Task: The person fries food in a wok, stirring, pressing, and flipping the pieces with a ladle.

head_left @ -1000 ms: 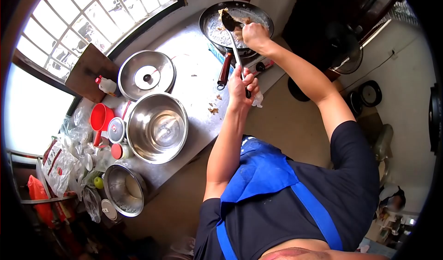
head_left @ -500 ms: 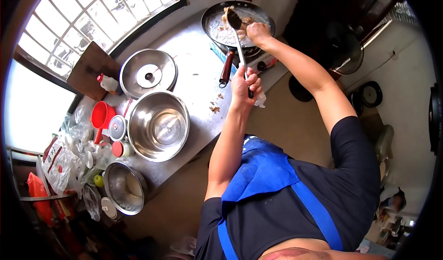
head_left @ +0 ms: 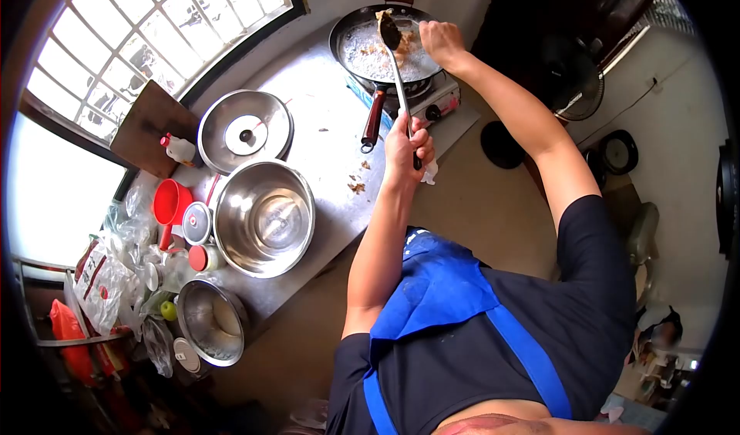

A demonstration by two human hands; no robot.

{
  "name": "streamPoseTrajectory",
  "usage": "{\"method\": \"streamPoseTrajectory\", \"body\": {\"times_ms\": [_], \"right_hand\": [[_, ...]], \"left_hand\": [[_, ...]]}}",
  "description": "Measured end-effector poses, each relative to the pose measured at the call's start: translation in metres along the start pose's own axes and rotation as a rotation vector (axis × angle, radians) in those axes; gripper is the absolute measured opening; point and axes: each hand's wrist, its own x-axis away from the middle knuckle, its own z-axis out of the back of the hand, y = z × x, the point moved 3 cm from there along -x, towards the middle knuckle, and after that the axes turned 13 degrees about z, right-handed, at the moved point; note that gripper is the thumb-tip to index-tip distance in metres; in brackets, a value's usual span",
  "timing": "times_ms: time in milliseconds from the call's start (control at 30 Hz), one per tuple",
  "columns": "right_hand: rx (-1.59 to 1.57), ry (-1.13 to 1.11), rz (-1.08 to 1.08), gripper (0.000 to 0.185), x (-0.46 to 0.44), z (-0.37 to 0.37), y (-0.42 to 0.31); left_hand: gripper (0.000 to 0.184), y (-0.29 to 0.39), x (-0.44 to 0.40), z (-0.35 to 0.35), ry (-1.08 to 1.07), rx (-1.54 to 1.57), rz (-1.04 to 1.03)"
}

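My left hand [head_left: 402, 146] is closed round the handle of a long metal spoon [head_left: 397, 76]. Its dark bowl hangs over the frying pan [head_left: 337, 52], with pale brown food [head_left: 383, 18] at its tip. Bubbling liquid and brown pieces [head_left: 405, 49] fill the pan, which sits on a portable gas stove [head_left: 443, 99]. The pan's brown handle [head_left: 373, 119] points toward me, left of the spoon. Over the pan's right rim is my right hand [head_left: 443, 45], its fingers curled together; whatever they may hold is hidden.
On the metal table [head_left: 331, 180] are a large steel bowl [head_left: 304, 242], a steel basin [head_left: 212, 138], a red ladle [head_left: 171, 202], jars and plastic bags [head_left: 108, 281]. Brown crumbs [head_left: 356, 187] lie near the edge. Another steel bowl [head_left: 231, 350] stands at the near left.
My right hand has moved right and slightly up, away from the spoon's bowl to the pan's right rim. My left hand keeps its grip on the spoon over the pan.
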Motion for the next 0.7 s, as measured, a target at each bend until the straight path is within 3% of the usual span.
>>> {"method": "streamPoseTrajectory", "body": {"times_ms": [267,533,667,700], "right_hand": [[0.147,0.076,0.105,0.021,0.005,-0.016,0.000],[0.364,-0.058,0.473,0.011,0.022,-0.044,0.000],[0.293,-0.056,0.472,0.014,0.021,-0.039,0.005],[0.198,-0.102,0.334,0.016,0.017,-0.035,0.008]], "left_hand": [[0.038,0.003,0.003,0.002,-0.004,0.007,0.002],[0.037,-0.003,-0.004,0.016,0.055,0.026,0.059],[0.037,-0.004,-0.004,0.016,0.053,0.013,0.065],[0.037,-0.003,-0.002,0.015,0.069,-0.001,0.069]]}}
